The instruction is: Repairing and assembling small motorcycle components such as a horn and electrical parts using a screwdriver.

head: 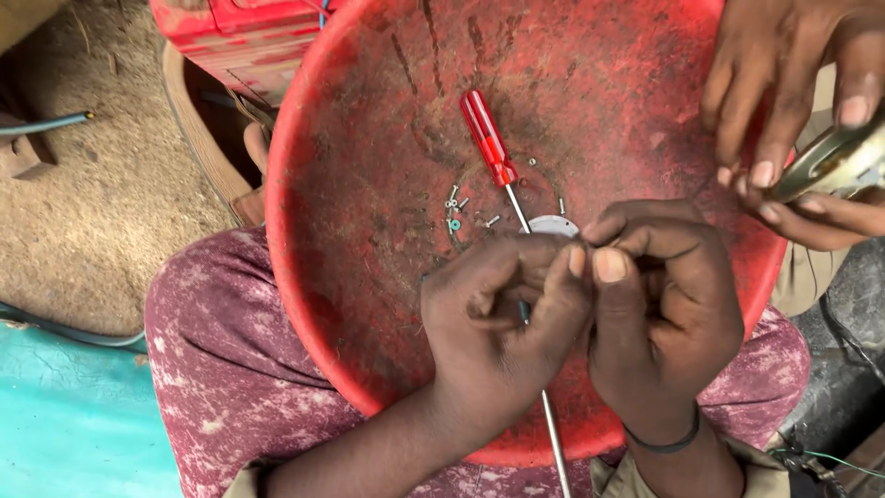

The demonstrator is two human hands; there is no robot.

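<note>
Head view, looking down into a worn red plastic basin (369,304) resting on the person's lap, which is covered by mottled maroon trousers (230,369). The left hand (502,323) and right hand (664,304) meet over the basin's near side, fingertips pinched together; each appears closed on something very small, though the item itself is hidden between the fingers and cannot be identified. A thin metal rod (553,429) emerges below the left hand and runs toward the bottom edge, suggesting that hand also steadies it. Working directly above the basin would let any dropped part fall inside rather than onto the ground.

On the basin floor lies a screwdriver with a clear red handle (486,138), its shaft pointing toward the hands, kept within easy reach. Beside it sit a scatter of small screws (458,210) and a pale round metal piece (553,224), partly covered by the fingers (the basin serves as a parts tray).

At upper right, another person's hands (793,101) hold a brass-coloured metal object (834,166) at the basin's rim. A red box (244,41) stands beyond the basin on sandy ground (92,203); a teal surface (74,415) fills the lower left corner.
</note>
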